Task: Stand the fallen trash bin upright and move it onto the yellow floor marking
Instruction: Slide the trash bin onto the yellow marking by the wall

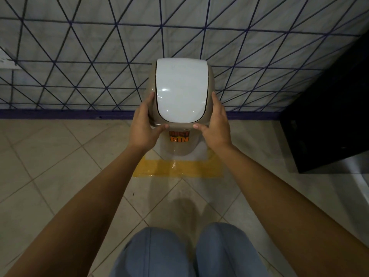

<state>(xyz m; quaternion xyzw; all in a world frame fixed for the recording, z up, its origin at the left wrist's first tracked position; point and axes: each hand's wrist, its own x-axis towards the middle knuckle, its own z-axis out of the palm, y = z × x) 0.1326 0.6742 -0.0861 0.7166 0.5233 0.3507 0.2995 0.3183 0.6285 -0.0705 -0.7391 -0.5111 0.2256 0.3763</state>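
The trash bin (pixel 181 90) stands upright near the wall, beige with a white swing lid and an orange "BIN" label on its front. Its base sits inside the yellow floor marking (pixel 177 168), whose near strip shows in front of it. My left hand (pixel 144 122) grips the left side of the bin's top, thumb on the front rim. My right hand (pixel 214 121) grips the right side the same way. The far part of the marking is hidden behind the bin.
A tiled wall (pixel 79 56) with dark diagonal lines rises right behind the bin. A black cabinet (pixel 329 116) stands on the right. Beige floor tiles (pixel 50 156) spread to the left and toward me. My knees (pixel 189 252) are at the bottom.
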